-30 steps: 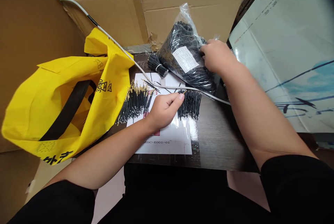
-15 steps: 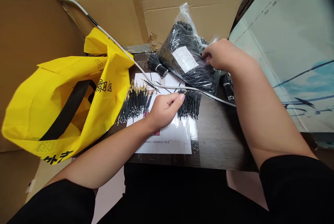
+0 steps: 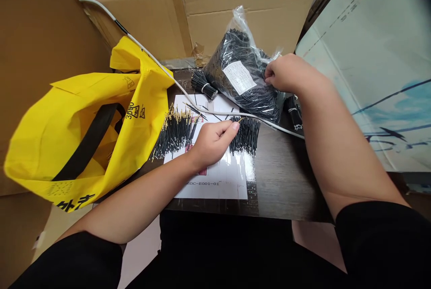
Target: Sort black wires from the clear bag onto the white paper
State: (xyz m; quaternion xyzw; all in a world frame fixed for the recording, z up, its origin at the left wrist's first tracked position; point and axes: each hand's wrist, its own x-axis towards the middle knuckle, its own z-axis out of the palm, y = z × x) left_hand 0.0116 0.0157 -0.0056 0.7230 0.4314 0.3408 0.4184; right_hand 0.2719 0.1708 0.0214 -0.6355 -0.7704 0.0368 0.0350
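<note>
My left hand (image 3: 215,143) is closed in a pinch over the white sheet, thumb pressed against the forefinger. A small gold-coloured pin (image 3: 240,120) pokes out of that pinch; the rest of it is hidden. Just beyond lies a pile of short black wires (image 3: 247,138) with bare silvery ends. Left of the hand is another pile, black wires with gold tips (image 3: 173,131). My right hand (image 3: 284,73) is at the right side of a clear plastic bag (image 3: 229,55) packed with black wires. Its fingers are curled closed, and what they hold is hidden.
A white cable (image 3: 151,57) slants across the table (image 3: 286,181). The printed sheet (image 3: 215,190) lies beneath the piles. A yellow bag (image 3: 84,95) gapes at left. Tied wire bundles (image 3: 204,86) flank the plastic bag. Cardboard (image 3: 235,15) walls the back; a pale panel (image 3: 380,55) leans right.
The fingers of my right hand have curled in more at the bag's side, with the hand shifted slightly right. My left hand keeps its pinch in nearly the same place.
</note>
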